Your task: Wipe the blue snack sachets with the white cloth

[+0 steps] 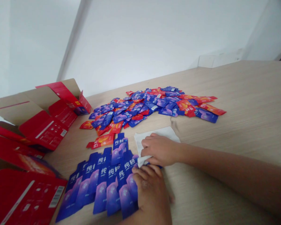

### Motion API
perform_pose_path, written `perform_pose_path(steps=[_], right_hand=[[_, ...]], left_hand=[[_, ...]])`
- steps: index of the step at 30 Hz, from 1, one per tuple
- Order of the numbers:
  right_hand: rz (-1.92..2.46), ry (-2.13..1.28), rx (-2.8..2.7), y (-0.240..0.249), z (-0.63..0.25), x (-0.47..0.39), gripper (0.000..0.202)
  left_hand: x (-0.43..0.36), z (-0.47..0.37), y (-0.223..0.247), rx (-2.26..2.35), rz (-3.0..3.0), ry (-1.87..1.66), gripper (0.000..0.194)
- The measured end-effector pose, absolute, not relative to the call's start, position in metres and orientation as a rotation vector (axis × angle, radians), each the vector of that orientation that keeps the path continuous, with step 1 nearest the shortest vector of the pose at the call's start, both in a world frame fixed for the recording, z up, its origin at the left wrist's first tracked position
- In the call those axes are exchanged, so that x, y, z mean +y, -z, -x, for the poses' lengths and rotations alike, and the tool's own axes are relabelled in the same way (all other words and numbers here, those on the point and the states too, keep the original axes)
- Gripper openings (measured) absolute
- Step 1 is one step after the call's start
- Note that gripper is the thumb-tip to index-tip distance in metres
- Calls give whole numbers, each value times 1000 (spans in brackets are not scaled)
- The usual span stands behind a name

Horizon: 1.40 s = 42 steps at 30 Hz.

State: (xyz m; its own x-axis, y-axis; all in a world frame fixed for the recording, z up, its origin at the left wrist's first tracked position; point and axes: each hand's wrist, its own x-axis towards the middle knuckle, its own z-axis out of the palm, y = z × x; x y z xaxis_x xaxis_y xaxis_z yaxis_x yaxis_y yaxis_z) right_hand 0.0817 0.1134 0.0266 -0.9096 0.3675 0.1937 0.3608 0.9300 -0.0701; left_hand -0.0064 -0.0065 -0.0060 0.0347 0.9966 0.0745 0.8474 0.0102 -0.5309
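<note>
My right hand (161,150) reaches in from the right with its fingers curled on a white wiping cloth (165,132) that lies spread on the table. Just in front of it, my left hand (152,190) is closed, its fingertips touching the cloth. A sliver of a blue pouch shows between the two hands; most of it is hidden by them. Left of my left hand, several blue-purple pouches (112,187) lie overlapping in rows, faces up. One more blue pouch (119,148) lies above them, beside an orange-red pouch (103,141).
A wide heap of mixed blue and orange-red pouches (137,107) spreads across the table's middle. Red cardboard boxes (43,128) with raised flaps stand along the left, one (23,197) very near. A white wall (154,37) rises behind the wooden table (248,103).
</note>
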Motion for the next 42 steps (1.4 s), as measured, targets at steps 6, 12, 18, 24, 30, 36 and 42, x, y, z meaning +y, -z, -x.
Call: perform_pose_path(steps=[6,12,18,24,30,36,42], right_hand=[[806,-92,-2823,-21,-92,135,21],[710,-80,-2858,-24,-91,127,21],[578,-60,-2875,-22,-84,121,21],[837,-97,-2814,-20,-97,140,20],[587,-57,-2875,-22,-85,121,22],[776,-70,-2835,-18,-91,134,22],[811,-44,-2816,-19,-95,135,21]], left_hand=[[-7,5,7,-1849,1828,-460,71],[-7,6,8,-1810,1834,-480,67],[-7,7,9,-1768,1803,-505,47],[-8,7,11,-1759,1800,-530,49],[-8,6,7,-1800,1828,-508,57],[-7,5,7,-1849,1862,-485,63],[-7,4,7,-1846,1821,-466,56]])
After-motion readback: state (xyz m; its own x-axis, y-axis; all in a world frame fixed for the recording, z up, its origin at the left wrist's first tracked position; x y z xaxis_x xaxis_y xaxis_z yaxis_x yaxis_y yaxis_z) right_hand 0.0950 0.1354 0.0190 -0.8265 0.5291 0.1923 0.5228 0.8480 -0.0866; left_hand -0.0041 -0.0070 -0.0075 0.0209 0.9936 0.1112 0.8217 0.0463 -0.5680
